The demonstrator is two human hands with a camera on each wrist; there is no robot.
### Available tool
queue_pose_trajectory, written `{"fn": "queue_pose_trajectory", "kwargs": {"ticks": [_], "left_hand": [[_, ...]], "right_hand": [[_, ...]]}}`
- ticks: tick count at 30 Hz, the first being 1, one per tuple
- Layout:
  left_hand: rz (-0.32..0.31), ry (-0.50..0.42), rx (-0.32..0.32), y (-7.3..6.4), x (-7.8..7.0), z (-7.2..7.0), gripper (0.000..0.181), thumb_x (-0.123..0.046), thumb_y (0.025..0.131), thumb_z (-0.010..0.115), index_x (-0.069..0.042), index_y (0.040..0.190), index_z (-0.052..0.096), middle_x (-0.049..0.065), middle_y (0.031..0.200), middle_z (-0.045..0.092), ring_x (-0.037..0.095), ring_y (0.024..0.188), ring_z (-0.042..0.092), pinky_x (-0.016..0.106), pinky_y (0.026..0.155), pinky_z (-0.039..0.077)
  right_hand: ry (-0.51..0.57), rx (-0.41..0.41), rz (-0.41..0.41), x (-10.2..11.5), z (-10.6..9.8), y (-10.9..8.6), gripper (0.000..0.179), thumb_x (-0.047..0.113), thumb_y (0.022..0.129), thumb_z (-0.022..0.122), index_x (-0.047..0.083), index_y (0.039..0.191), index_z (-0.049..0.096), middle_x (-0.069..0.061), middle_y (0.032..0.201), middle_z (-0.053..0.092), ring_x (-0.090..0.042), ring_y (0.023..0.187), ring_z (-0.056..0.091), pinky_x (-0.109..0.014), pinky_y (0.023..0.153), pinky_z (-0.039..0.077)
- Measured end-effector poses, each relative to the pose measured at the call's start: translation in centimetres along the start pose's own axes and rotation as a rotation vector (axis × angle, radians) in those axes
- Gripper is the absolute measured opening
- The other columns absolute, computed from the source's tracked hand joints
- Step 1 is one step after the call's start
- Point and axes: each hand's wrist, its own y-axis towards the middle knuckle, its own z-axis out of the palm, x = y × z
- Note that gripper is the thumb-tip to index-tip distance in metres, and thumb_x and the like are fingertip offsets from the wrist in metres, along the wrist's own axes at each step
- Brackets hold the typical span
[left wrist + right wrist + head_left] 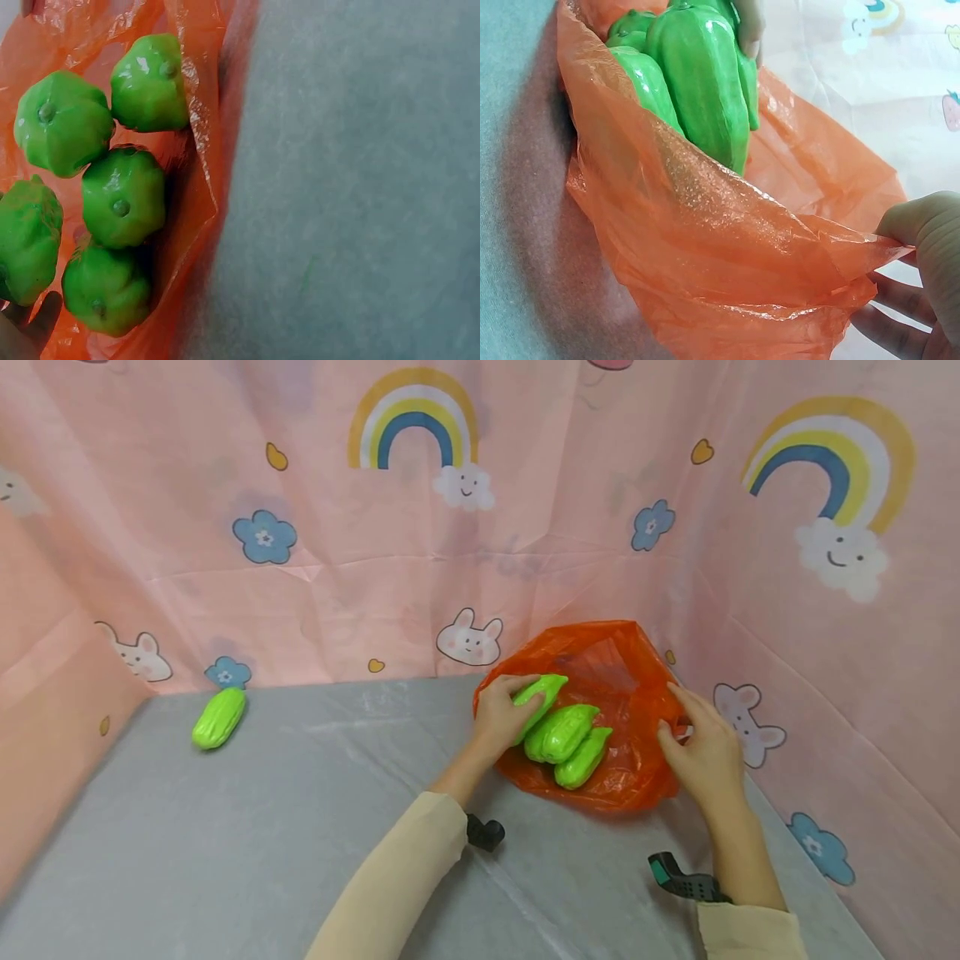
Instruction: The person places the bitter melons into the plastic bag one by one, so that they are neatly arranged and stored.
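Observation:
An orange plastic bag (pixel 637 693) lies with its mouth spread wide, several glossy green chayotes (pixel 570 733) heaped inside. Over the bag's left part, my left hand (pixel 501 714) holds one chayote (pixel 546 693) by its sides, its tapered end pointing away. In the left wrist view, that chayote (pixel 30 240) is at the left edge, with fingertips (pixel 46 319) just below it. My right hand (pixel 705 743) pinches the bag's right rim between thumb and fingers. The right wrist view shows the orange film (pixel 705 225) drawn out toward that thumb.
Another chayote (pixel 219 718) lies alone at the far left of the grey table (pixel 262 843). Pink printed cloth (pixel 420 535) hangs behind and along both sides, close to the bag at back right. Black wrist devices (pixel 686 881) sit at both wrists.

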Motion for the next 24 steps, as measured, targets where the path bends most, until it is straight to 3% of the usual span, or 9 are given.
{"fn": "queue_pose_trajectory", "kwargs": {"ticks": [4,9,24], "left_hand": [[-0.012,0.013,0.011,-0.01,0.33,0.41,0.033,-0.027,0.091,0.072,-0.019,0.123,0.075,0.006,0.118,0.071,0.02,0.105,0.065,0.031,0.085,0.055],[-0.01,0.009,0.025,-0.06,0.48,0.73,0.033,-0.028,0.092,0.072,-0.017,0.122,0.075,0.006,0.118,0.071,0.019,0.103,0.065,0.03,0.084,0.055],[-0.036,0.02,0.106,-0.35,0.61,0.98,0.033,-0.03,0.094,0.068,-0.018,0.125,0.073,0.005,0.12,0.069,0.019,0.108,0.063,0.035,0.095,0.054]], "right_hand": [[0.014,-0.001,-0.003,0.1,-0.04,0.04,0.051,0.006,0.089,0.067,0.005,0.139,0.06,-0.022,0.135,0.063,-0.032,0.084,0.063,0.003,0.069,0.028],[0.006,0.014,0.012,0.12,-0.15,0.05,0.051,0.007,0.09,0.067,0.005,0.14,0.059,-0.022,0.136,0.062,-0.033,0.086,0.063,0.001,0.069,0.03],[-0.008,0.018,0.017,0.2,0.03,0.05,0.051,0.007,0.089,0.067,0.006,0.14,0.059,-0.021,0.134,0.063,-0.032,0.086,0.063,-0.002,0.067,0.032]]}}
